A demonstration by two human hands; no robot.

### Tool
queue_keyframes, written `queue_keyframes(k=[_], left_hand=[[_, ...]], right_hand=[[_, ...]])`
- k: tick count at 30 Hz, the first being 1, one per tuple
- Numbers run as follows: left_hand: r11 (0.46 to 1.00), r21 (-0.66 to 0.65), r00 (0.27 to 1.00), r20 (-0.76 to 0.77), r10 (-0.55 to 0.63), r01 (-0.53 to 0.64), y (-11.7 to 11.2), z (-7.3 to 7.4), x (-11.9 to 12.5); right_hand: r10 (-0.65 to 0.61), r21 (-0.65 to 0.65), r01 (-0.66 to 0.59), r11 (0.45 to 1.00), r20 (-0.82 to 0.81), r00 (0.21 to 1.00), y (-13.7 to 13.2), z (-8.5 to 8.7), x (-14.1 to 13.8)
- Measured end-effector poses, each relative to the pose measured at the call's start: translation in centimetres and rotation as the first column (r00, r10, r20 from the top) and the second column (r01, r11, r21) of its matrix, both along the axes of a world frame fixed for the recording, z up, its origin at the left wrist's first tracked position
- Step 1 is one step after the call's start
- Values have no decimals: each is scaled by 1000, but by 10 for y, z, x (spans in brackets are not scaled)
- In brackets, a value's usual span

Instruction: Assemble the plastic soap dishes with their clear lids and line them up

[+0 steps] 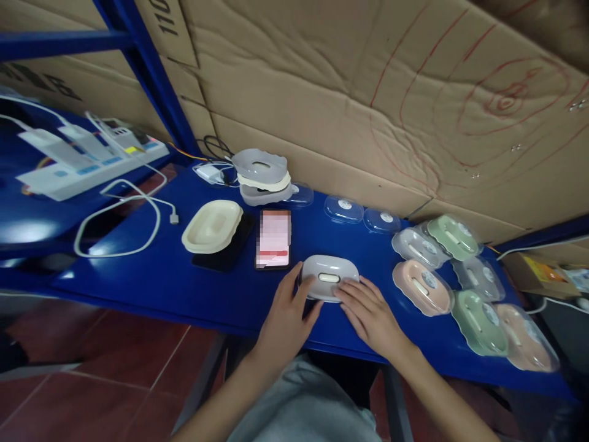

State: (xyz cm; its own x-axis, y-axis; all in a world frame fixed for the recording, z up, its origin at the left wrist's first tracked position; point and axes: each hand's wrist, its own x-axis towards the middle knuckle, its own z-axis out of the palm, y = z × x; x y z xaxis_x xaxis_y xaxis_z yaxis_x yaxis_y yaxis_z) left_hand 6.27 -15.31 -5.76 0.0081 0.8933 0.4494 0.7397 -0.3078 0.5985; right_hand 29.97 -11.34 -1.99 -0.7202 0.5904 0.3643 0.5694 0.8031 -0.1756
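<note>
Near the front edge of the blue table is a small grey oval dish (330,265), like a soap box, with a pale oblong piece (329,278) in its middle. My left hand (286,310) grips its left end, thumb near the front edge and fingers along the side. From the right, my right hand (370,312) holds the other end, fingertips lying over its top. Just behind and left of the dish lies a phone (273,236) with a lit, blurred screen. Whether a clear cover sits on the held dish, I cannot tell.
A cream dish (214,224) rests on a black flat object (216,262). Behind it stands a stack of grey and cream trays (262,167). Clear lids (344,209) line the cardboard wall (294,73). Several covered dishes (423,287) fill the right. A power strip (59,178) and white cable (159,215) lie left.
</note>
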Motion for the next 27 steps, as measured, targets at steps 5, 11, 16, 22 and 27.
queue_keyframes(k=[5, 11, 16, 22, 27], left_hand=[[1000, 13, 1000, 3, -2, 2, 1, 1, 0], [1000, 14, 996, 84, 13, -14, 0, 4, -1], [1000, -7, 993, 116, 12, -11, 0, 6, -2], [999, -36, 989, 146, 5, 0, 1, 8, -6], [996, -87, 983, 181, 15, 1, 1, 8, -7]], right_hand=[[-138, -51, 136, 989, -46, 989, 47, 8, -4], [-425, -145, 412, 899, -70, 902, 136, -18, -21], [-444, -105, 438, 893, -45, 895, 145, -31, -23], [-436, -75, 432, 899, -47, 899, 124, -27, -14], [-337, -175, 310, 935, -151, 929, 128, -21, -4]])
